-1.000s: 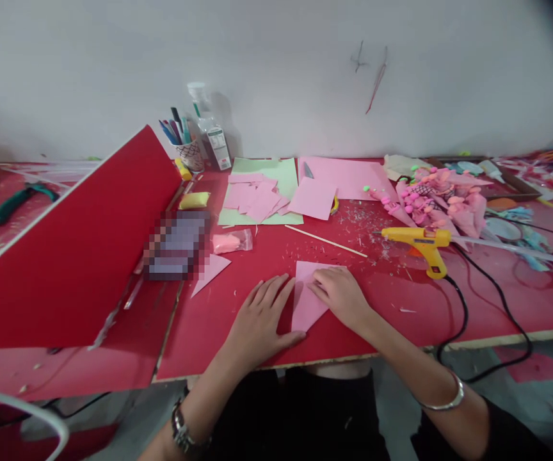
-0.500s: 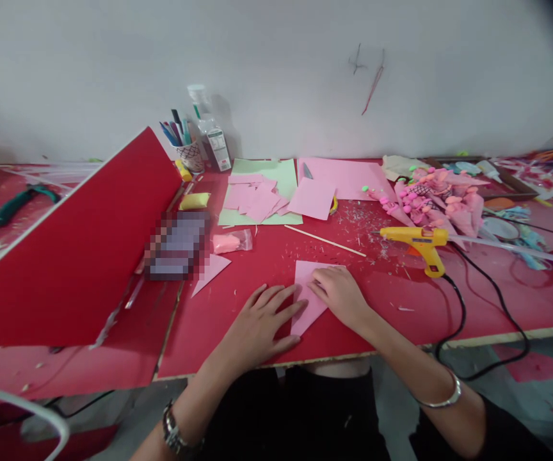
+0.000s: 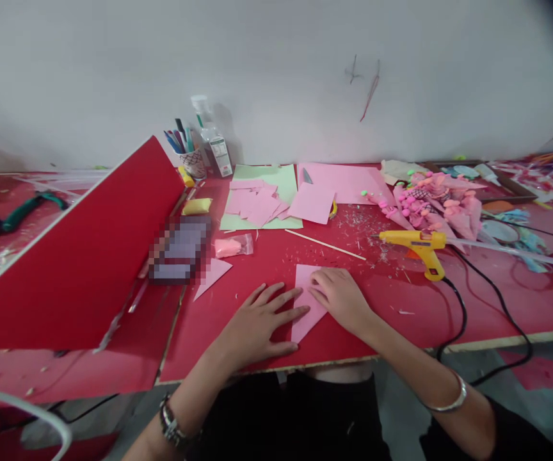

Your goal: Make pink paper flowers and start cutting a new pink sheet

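Note:
A folded sheet of pink paper point(image 3: 304, 325), pointed at its near end, lies on the red table near the front edge. My left hand point(image 3: 260, 323) rests with fingers spread, the fingertips touching the paper's left side. On the right, my right hand point(image 3: 341, 296) is closed, its curled fingers and thumb pressed on the paper's upper part and covering some of it. A pink paper triangle point(image 3: 212, 276) lies to the left of my hands. Beyond them is a thin wooden stick point(image 3: 325, 244).
A yellow glue gun point(image 3: 413, 240) with a black cord lies at right, beside pink paper cones point(image 3: 466, 214). Cut pink pieces point(image 3: 260, 203) sit on green paper point(image 3: 286, 176). A red board point(image 3: 79, 256) leans at left by a blurred dark object point(image 3: 180, 250). A pen cup point(image 3: 192, 163) stands behind.
The view has tilted slightly, so the table sits a little lower. My left fingers are spread a little wider over the paper. The right hand stays at the same part of it.

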A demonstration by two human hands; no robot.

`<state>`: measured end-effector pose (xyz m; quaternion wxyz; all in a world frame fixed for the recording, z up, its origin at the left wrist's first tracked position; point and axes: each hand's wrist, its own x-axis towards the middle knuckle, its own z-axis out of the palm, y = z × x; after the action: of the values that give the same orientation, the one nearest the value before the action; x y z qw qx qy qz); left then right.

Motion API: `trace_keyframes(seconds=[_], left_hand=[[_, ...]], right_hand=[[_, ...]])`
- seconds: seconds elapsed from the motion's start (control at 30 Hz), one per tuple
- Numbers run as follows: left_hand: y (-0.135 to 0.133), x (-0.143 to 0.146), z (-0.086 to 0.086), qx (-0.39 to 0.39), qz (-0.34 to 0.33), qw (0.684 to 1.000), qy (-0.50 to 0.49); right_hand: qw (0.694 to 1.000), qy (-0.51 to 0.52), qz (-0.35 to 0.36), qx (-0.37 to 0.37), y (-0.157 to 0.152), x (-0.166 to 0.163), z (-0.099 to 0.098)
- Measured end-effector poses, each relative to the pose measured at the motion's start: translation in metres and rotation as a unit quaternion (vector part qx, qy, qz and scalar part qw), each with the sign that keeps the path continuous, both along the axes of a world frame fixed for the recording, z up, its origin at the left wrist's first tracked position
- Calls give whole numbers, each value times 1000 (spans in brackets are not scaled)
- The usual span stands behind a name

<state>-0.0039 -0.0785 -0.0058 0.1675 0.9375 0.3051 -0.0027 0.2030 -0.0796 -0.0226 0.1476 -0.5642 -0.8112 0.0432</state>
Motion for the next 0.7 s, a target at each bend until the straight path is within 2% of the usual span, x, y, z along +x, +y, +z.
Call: trace_keyframes(seconds=[0.07,0.13,0.23,0.3,0.5,0.7], left_hand=[[0,0,0,-2,3,1000,3],[-1,0,-1,-3,5,1000,2],[-1,-1,-2,-7,7,1000,-2],[-1,-1,-4,-12,10,1000,-6],[0,-2,-4,-21,12,1000,-13],[0,-1,-3,-30,11,999,-4]], right_hand=[[999,-6,24,44,-8,3,2],[994,-4,84,69,-18,7,4],[980,6,193,47,-35,12,6],[973,10,228,16,-44,12,6],[972,3,233,-16,-54,8,3],[975,39,218,18,-50,21,0]])
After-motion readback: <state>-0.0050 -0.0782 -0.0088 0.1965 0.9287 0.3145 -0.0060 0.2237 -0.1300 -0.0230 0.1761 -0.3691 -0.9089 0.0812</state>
